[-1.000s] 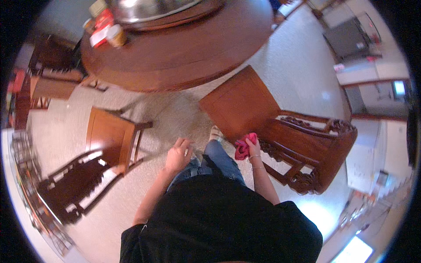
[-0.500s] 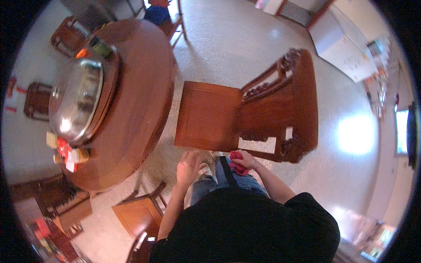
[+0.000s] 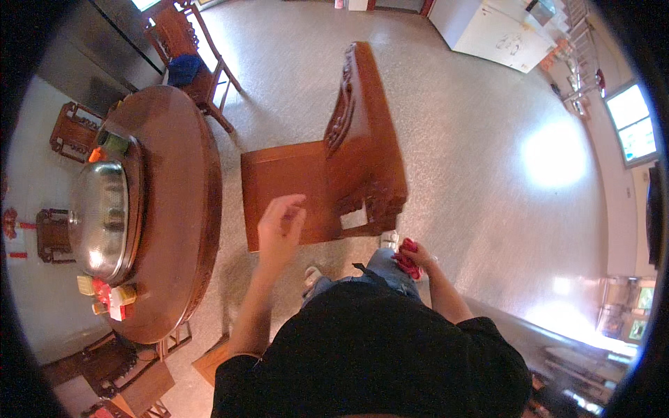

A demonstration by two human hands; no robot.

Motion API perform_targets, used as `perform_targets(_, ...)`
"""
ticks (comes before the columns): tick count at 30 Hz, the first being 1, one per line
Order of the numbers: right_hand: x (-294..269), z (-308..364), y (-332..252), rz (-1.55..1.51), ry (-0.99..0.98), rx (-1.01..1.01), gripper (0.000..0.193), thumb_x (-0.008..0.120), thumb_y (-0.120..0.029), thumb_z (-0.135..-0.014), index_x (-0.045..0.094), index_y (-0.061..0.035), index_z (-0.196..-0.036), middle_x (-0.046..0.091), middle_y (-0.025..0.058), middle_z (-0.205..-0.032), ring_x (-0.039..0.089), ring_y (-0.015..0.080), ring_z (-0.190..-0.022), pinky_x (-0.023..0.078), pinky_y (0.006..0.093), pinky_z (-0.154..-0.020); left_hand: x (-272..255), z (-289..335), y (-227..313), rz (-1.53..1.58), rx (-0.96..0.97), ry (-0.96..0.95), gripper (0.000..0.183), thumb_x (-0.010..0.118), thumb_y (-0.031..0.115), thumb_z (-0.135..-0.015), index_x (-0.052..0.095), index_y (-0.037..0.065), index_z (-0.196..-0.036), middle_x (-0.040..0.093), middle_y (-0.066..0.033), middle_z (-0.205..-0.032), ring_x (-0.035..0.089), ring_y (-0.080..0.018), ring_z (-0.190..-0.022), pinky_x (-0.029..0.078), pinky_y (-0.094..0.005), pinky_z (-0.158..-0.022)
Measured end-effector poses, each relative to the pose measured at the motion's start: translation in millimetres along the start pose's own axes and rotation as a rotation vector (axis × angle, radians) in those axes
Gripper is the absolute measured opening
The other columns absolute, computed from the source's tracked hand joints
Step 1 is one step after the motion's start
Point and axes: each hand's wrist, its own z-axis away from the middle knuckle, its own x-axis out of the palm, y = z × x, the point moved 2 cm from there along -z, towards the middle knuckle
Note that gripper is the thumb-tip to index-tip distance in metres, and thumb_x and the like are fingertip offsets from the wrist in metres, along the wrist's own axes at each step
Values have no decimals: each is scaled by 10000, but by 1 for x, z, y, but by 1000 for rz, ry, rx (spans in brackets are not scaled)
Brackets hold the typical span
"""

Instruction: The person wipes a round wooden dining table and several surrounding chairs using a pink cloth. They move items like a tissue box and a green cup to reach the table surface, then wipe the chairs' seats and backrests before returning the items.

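Observation:
My right hand (image 3: 421, 255) is closed around a bunched red cloth (image 3: 406, 260), low beside my right leg. Raised in front of me, my left hand (image 3: 281, 226) is empty, with fingers slightly bent and apart. It appears over the near part of a wooden chair's seat (image 3: 279, 171); whether it touches the wood I cannot tell. The chair's carved backrest (image 3: 373, 132) rises on the right side of that seat. Part of the seat is hidden behind my hand.
To the left stands a round wooden table (image 3: 178, 209), bearing a large shiny metal dome cover (image 3: 101, 223) and small containers (image 3: 122, 295). Another chair (image 3: 198, 80) with dark blue cloth is at the far left. A white cabinet (image 3: 495, 35) stands at the far right.
My left hand has risen and moved forward over the chair seat. My right hand, still holding the red cloth, has shifted right. The view has turned, so table and chair appear further left.

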Motion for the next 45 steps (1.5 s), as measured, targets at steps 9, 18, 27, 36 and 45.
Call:
perform_targets(9,-242,-36,154,-413,401,152,316,674,-197,-873,611,-29,-1132,680,105,-999,664,223,-894,550,360,-777,92,-107,84,281,-208,78,585,597,223,-923,346,14,-1407,502,-138,-1311,505,-234,-1186,408,-355,-991)
perform_targets(18,-401,-78,115,166,379,232,249,639,-95,-871,587,-21,-1104,688,101,-967,676,220,-819,566,374,-727,147,-181,139,-353,-431,-91,728,656,249,-888,258,-31,-1430,494,-252,-1312,496,-281,-1222,394,-363,-1002)
perform_targets(27,-386,-190,-29,287,22,149,551,755,-259,-780,560,-61,-1256,662,116,-1130,629,224,-1018,496,362,-903,143,-269,126,-711,-459,-167,693,651,257,-886,296,-54,-1393,473,-226,-1326,463,-312,-1243,346,-368,-1050)
perform_targets(36,-430,-340,-125,136,-39,2,247,656,-86,-864,596,-83,-1104,673,75,-942,664,196,-725,551,327,-592,153,-359,102,-538,-456,-162,503,643,147,-842,487,-17,-1292,564,-235,-1233,555,-374,-1127,423,-393,-982)
perform_targets(45,-411,-515,-303,489,-25,45,302,692,-150,-840,617,-76,-1123,673,51,-889,647,175,-756,528,323,-669,154,-376,98,-426,-759,-29,528,621,142,-855,456,22,-1342,515,-248,-1296,505,-387,-1203,408,-411,-1014)
